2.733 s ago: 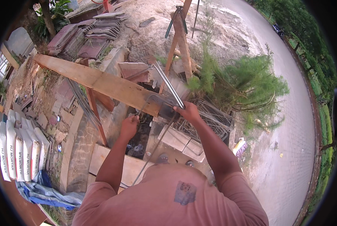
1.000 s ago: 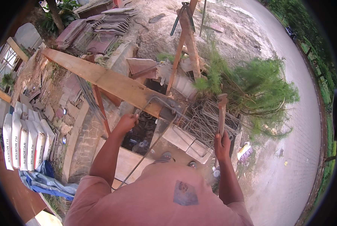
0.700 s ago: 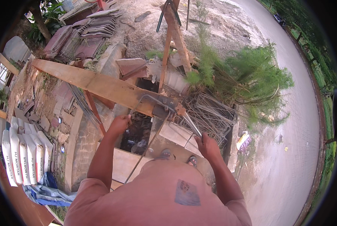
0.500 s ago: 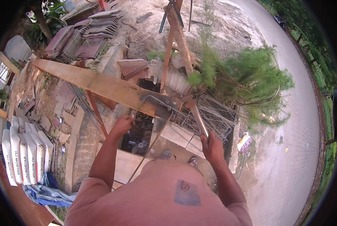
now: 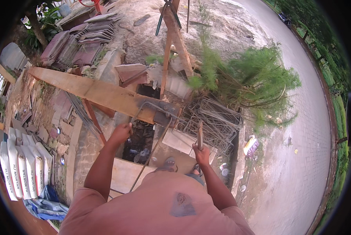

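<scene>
My left hand [image 5: 122, 132] is closed around the end of a thin steel rod [image 5: 152, 104]. From there the rod bends over the dark metal end plate [image 5: 164, 114] of a wooden plank [image 5: 93, 88]. A straight length of rod runs from the plate back toward my body. My right hand [image 5: 201, 154] grips a steel-shafted hand tool [image 5: 200, 135], held upright right of the plate; its exact kind is unclear at this angle. Beyond it lies a heap of bent steel rod frames [image 5: 218, 121].
White bags [image 5: 24, 168] stand at left beside a blue tarp [image 5: 46, 205]. Stacked roof tiles [image 5: 77, 43] lie behind the plank. Under it is an open pit [image 5: 138, 145]. A wooden post [image 5: 177, 43] with green-handled cutters stands ahead; a leafy bush [image 5: 257, 78] spreads at right.
My right hand has drawn the tool left and toward me, turning it upright and away from the plate. The left hand stays on the rod. The whole view has shifted slightly.
</scene>
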Demonstrator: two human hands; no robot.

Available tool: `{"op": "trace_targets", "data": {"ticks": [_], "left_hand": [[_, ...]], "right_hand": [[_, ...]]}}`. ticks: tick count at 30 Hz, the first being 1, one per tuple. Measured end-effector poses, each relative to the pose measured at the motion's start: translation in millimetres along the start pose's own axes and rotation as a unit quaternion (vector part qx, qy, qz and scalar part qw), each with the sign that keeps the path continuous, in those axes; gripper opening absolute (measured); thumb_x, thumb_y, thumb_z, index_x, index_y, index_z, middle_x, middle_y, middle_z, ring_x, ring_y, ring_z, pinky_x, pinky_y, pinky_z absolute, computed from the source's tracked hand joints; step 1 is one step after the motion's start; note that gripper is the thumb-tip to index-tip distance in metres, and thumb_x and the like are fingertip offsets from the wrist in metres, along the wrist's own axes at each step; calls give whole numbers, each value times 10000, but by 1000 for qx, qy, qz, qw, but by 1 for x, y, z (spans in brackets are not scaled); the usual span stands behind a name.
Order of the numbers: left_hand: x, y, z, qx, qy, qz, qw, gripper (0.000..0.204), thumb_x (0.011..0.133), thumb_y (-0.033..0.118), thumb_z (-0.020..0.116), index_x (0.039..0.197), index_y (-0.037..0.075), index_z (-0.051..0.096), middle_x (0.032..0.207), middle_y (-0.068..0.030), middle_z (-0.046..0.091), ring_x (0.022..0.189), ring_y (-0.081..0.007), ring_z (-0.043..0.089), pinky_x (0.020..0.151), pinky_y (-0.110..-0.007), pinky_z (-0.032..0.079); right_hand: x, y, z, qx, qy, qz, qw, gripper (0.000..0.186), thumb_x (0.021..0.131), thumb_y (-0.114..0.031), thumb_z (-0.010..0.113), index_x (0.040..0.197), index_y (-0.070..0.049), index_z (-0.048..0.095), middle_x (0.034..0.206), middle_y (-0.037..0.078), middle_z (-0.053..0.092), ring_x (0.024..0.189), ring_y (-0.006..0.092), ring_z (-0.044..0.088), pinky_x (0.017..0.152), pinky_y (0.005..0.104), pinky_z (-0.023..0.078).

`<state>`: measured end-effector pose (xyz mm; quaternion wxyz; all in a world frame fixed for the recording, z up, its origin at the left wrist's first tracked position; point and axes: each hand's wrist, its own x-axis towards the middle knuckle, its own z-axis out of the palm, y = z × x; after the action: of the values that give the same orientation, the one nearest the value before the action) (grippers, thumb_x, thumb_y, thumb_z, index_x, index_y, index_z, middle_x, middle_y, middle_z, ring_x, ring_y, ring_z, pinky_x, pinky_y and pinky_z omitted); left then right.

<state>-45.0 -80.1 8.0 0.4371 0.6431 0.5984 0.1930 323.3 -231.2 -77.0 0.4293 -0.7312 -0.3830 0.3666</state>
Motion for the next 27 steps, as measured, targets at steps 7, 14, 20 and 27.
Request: {"op": "trace_targets", "data": {"ticks": [7,14,20,27], "left_hand": [[-13,44,-7,-50,-24,-100,993,491,984,449,459,737,43,586,494,23,388,386,-92,347,379,-280,264],[-8,28,-9,-122,-52,-175,976,495,975,461,475,738,42,585,468,29,353,359,-96,318,367,-280,247],[-4,29,-12,-115,-47,-183,975,479,972,466,480,752,51,574,471,28,355,355,-99,311,354,-274,235],[0,29,-19,-131,-75,-215,965,469,975,472,466,745,71,546,484,21,362,363,-97,308,357,-277,236]], "right_hand": [[2,13,65,-1,-16,38,999,401,902,-297,637,594,-80,501,541,-12,459,481,77,400,453,300,330],[-3,16,61,342,96,86,931,414,899,-317,641,600,-61,513,548,9,463,487,83,397,465,315,349],[2,17,78,104,35,24,994,345,909,-249,620,657,-45,503,528,34,488,460,144,478,460,320,396],[-8,13,96,-147,-8,-216,965,360,941,-189,576,605,-107,477,525,-1,479,446,100,454,440,296,361]]}}
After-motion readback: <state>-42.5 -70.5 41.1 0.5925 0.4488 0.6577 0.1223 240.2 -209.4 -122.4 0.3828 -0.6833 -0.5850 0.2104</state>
